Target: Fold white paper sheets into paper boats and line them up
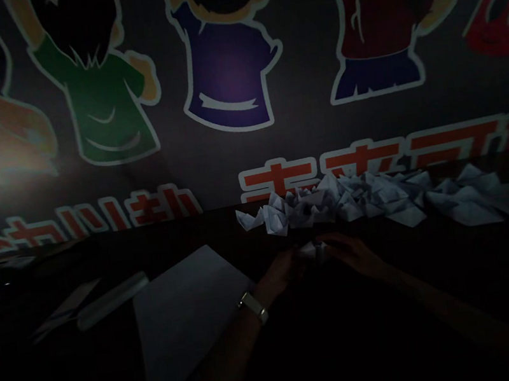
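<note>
The scene is very dark. My left hand (283, 271), with a watch (253, 306) on its wrist, and my right hand (352, 253) meet over a dark table. Between them they pinch a small white folded paper piece (313, 249). Both hands look closed on it, though the fingers are hard to make out. A heap of folded white paper boats (334, 203) lies just beyond the hands, along the table's far edge.
A stack of flat white sheets (182, 318) lies to the left of my left arm. Paper strips (107, 299) lie farther left. Flat sheets (502, 199) spread at the right. A wall with cartoon figures (226, 72) and red lettering rises behind the table.
</note>
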A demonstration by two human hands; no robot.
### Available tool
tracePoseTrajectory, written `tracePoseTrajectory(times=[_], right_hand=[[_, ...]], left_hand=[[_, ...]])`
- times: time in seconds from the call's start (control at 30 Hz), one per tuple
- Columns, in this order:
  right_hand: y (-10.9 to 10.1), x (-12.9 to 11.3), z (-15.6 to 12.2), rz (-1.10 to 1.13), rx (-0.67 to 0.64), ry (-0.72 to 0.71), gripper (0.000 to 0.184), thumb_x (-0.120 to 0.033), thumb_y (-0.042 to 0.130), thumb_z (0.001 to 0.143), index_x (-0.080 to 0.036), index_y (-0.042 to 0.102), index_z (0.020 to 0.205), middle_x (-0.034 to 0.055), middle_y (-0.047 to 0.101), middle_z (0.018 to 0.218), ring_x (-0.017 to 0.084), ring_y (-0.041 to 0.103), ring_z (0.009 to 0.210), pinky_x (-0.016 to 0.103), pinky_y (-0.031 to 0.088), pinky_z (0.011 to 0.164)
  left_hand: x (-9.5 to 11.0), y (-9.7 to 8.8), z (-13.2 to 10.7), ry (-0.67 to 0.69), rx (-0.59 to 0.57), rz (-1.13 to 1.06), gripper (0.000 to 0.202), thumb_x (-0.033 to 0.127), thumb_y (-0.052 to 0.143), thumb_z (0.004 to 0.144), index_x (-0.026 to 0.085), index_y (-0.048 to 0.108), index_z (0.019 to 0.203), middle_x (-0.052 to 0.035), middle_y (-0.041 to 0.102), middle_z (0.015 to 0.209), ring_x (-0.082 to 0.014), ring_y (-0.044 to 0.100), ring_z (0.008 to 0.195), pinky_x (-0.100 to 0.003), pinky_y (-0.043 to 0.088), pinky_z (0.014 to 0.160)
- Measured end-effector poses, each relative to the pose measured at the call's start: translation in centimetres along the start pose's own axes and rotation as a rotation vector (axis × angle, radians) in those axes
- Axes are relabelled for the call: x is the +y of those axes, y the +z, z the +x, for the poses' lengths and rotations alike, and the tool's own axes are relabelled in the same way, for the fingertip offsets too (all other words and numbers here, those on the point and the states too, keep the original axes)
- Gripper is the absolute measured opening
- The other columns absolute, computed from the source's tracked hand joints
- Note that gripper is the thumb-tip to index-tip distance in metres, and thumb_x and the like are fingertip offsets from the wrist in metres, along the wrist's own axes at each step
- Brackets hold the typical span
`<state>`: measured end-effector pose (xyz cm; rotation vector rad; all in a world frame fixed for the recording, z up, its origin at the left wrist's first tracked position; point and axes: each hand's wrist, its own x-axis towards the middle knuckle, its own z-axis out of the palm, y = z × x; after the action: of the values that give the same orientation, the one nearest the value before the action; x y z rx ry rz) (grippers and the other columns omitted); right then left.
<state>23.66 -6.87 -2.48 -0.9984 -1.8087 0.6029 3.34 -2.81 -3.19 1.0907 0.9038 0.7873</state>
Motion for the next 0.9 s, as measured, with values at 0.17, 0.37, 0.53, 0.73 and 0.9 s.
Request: tracePoseTrajectory(times=[0.17, 0.37, 0.53, 0.73, 0.9], right_hand=[[0.2, -0.3, -0.1, -0.041, 0.073, 0.032, 0.036, -0.047, 0.042, 0.086, -0.024, 0.061, 0.106, 0.0061, 0.064, 0.107, 0.025, 0.057, 0.101, 0.039, 0.041, 0.091], [1.1, 0.2, -0.4, -0.077, -0.01, -0.059, 0.036, -0.044, 0.037, 0.089, -0.024, 0.059, 0.11, 0.0063, 0.061, 0.113, 0.023, 0.052, 0.108, 0.04, 0.035, 0.097], [0.8, -1.0, -0.6, -0.039, 0.008, -0.1, 0.031, -0.042, 0.042, 0.088, -0.025, 0.059, 0.107, 0.0066, 0.061, 0.11, 0.022, 0.053, 0.105, 0.038, 0.038, 0.094], [0.6, -2.3, -0.8, 0.039, -0.227, -0.19, 0.034, -0.038, 0.049, 0.084, -0.025, 0.055, 0.116, 0.0071, 0.055, 0.119, 0.023, 0.048, 0.112, 0.039, 0.036, 0.096], [0.7, -2.0, -0.5, -0.035, -0.164, -0.131, 0.02, -0.037, 0.051, 0.082, -0.023, 0.061, 0.094, 0.0055, 0.063, 0.097, 0.021, 0.057, 0.095, 0.034, 0.042, 0.085]], left_hand=[[-0.5, 1.0, -0.5, 0.429, 0.234, 0.441, 0.038, 0.051, 0.053, 0.076, 0.015, 0.064, 0.084, -0.0047, 0.063, 0.077, -0.0207, 0.058, 0.083, -0.029, 0.042, 0.076], [-0.9, 2.6, -0.9, 0.629, -0.102, 0.402, 0.044, 0.047, 0.051, 0.081, 0.016, 0.055, 0.111, -0.0103, 0.055, 0.118, -0.0224, 0.047, 0.113, -0.034, 0.032, 0.099], [-1.0, 2.7, -1.2, 0.604, -0.179, 0.376, 0.057, 0.042, 0.064, 0.073, 0.017, 0.044, 0.121, -0.0117, 0.051, 0.121, -0.0227, 0.048, 0.112, -0.035, 0.037, 0.095], [-1.2, 2.4, -1.4, 0.523, -0.166, 0.337, 0.056, 0.048, 0.055, 0.078, 0.017, 0.044, 0.123, -0.0115, 0.05, 0.124, -0.0227, 0.043, 0.117, -0.037, 0.031, 0.101], [-1.0, 2.3, -1.2, 0.496, -0.141, 0.347, 0.06, 0.034, 0.065, 0.073, 0.018, 0.041, 0.126, -0.0114, 0.052, 0.12, -0.0237, 0.048, 0.112, -0.039, 0.035, 0.097]])
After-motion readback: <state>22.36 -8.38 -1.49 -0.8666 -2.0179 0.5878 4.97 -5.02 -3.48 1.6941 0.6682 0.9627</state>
